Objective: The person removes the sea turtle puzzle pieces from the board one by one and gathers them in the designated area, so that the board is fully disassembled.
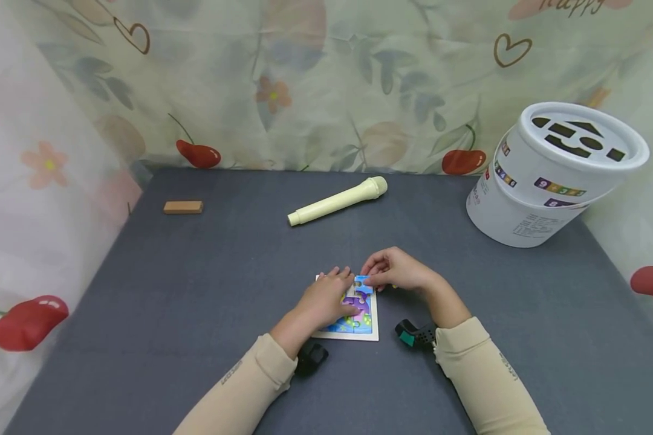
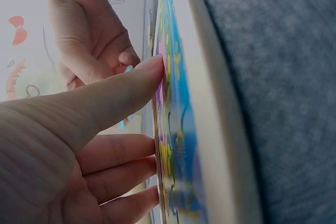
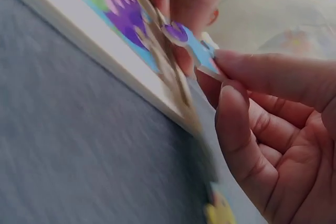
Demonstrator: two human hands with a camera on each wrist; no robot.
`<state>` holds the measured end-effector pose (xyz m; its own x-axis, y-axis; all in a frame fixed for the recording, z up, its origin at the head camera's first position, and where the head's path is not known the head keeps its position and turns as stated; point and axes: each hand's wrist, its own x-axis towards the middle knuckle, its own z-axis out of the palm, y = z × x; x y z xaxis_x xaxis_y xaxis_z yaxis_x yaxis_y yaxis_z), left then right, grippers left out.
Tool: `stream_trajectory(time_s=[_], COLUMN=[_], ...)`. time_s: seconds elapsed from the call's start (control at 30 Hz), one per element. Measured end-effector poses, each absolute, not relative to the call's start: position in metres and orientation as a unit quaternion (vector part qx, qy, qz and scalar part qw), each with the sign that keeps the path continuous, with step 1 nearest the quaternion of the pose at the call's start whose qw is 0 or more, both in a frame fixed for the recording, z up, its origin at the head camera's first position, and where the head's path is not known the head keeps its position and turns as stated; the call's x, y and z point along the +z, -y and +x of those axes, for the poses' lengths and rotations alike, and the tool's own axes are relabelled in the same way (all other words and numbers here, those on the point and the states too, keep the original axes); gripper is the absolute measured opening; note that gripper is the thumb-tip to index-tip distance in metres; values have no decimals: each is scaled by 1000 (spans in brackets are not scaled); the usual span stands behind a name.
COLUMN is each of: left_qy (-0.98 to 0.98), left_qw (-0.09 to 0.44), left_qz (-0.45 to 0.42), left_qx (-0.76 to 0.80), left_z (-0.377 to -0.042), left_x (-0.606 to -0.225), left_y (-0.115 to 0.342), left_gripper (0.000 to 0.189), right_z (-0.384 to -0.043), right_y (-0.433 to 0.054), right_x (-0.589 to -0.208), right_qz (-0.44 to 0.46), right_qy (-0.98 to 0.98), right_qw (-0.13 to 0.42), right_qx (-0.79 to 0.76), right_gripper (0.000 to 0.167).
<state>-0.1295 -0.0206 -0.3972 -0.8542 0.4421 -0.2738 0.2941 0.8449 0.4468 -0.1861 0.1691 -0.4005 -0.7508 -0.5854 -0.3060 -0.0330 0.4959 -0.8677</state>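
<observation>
A jigsaw puzzle (image 1: 375, 323) with a pale frame and bright blue, purple and green pictures lies on the table. My left hand (image 1: 322, 301) rests over its left part, and in the left wrist view the extended thumb (image 2: 123, 90) presses on the picture surface. Between thumb and fingertips, my right hand (image 1: 401, 270) pinches a blue puzzle piece (image 3: 200, 55) with a purple patch. That piece is held tilted over the puzzle's upper right corner, where bare backing (image 3: 165, 61) shows in the right wrist view. The left palm hides much of the puzzle's left side.
Beyond the puzzle lies a cream toy microphone (image 1: 337, 202). A wooden block (image 1: 183, 207) is at the far left. The white bucket (image 1: 528, 211), its lid cut with shape holes, stands at the back right. A small yellow-marked item (image 3: 220, 211) lies beside the puzzle, near my right hand.
</observation>
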Motion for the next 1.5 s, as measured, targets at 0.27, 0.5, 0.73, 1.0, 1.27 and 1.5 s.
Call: stream_trajectory(time_s=[0.27, 0.5, 0.73, 1.0, 1.27, 1.5], left_qy=[-943, -943, -943, -941, -941, -941], left_qw=[189, 174, 173, 175, 172, 177], left_qz=[189, 196, 197, 198, 199, 200], left_qx=[199, 203, 206, 211, 212, 207], left_z=[-129, -126, -126, -128, -129, -129], left_x=[-398, -398, -397, -399, -398, -399], left_y=[21, 23, 24, 23, 23, 23], left_gripper=[69, 68, 68, 68, 67, 68], right_z=[-192, -195, -195, -190, -186, -184], right_y=[-200, -232, -263, -289, -304, -316], right_x=[-396, -396, -398, -400, -400, -402], right_qz=[-148, -135, -121, -101, -84, -76], right_qy=[-826, -841, -853, -852, -855, -853], right_qw=[295, 280, 256, 235, 225, 234], right_qx=[-457, -443, -440, -456, -460, -460], right_gripper=[20, 24, 29, 32, 33, 35])
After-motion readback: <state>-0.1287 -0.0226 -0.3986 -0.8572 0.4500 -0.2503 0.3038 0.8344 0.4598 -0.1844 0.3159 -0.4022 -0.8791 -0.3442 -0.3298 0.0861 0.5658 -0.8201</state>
